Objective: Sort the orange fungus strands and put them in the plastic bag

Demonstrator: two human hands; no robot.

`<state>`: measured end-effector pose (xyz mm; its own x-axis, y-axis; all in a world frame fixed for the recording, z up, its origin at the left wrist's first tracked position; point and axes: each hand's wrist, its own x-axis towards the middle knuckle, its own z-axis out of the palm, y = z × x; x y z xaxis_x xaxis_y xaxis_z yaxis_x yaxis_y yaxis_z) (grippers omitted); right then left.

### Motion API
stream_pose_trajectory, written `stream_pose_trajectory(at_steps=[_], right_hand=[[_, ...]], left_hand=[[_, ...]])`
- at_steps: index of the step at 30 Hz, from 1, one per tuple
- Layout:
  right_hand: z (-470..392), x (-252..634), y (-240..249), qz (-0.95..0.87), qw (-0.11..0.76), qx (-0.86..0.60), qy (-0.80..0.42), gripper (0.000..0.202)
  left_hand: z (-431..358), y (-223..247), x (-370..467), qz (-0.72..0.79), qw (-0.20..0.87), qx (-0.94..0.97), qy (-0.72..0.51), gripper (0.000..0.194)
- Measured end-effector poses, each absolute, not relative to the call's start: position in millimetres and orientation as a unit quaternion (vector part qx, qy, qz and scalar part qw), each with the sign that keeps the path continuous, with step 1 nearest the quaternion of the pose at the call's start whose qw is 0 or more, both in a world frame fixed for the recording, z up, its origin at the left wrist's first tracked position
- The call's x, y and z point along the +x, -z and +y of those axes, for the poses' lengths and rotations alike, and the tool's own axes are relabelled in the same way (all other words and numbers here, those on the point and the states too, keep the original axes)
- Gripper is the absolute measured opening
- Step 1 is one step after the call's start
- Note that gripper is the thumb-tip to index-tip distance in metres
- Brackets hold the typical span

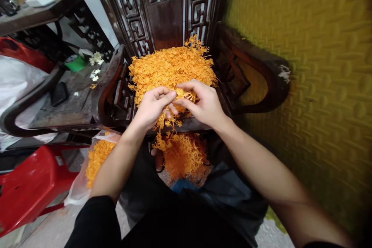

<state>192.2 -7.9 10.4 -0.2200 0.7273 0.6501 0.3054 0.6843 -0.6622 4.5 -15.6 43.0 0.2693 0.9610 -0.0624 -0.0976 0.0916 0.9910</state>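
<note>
A big heap of orange plastic flower pieces point(171, 66), branched and thin-stemmed, lies on the seat of a dark carved wooden chair point(165, 27). In front of the heap, my left hand point(155, 106) is closed with thumb and forefinger pinched, and an orange flower sprig point(167, 122) dangles beneath its fingers. My right hand point(205, 100) curls its thumb and fingers around a small bunch of orange flower pieces point(183, 93), close to my left fingertips. Exactly where the fingertips meet the pieces is partly hidden.
Between my legs, more orange pieces point(186, 157) fill a blue container point(184, 185). A plastic bag point(80, 184) of them sits at left by a red stool point(31, 186). Another wooden chair point(72, 104) holds a black phone-like item point(59, 93). A yellow textured surface point(319, 66) borders the right.
</note>
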Motion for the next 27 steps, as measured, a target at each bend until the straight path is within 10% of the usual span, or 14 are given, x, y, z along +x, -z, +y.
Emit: stream_pose_trajectory(at_steps=[12, 19, 27], right_hand=[[32.4, 225.1, -9.4, -0.417, 0.754, -0.388, -0.326, 0.046], [7.4, 200.9, -11.5, -0.502, 0.534, -0.337, -0.591, 0.059], [1.8, 188.3, -14.9, -0.511, 0.54, -0.323, -0.586, 0.055]], left_hand=[[-15.1, -54.2, -15.3, 0.437, 0.534, 0.476, -0.545, 0.035], [-11.3, -44.2, -5.4, 0.407, 0.633, 0.426, -0.502, 0.027], [-24.1, -52.7, 8.4, 0.372, 0.666, 0.453, -0.462, 0.03]])
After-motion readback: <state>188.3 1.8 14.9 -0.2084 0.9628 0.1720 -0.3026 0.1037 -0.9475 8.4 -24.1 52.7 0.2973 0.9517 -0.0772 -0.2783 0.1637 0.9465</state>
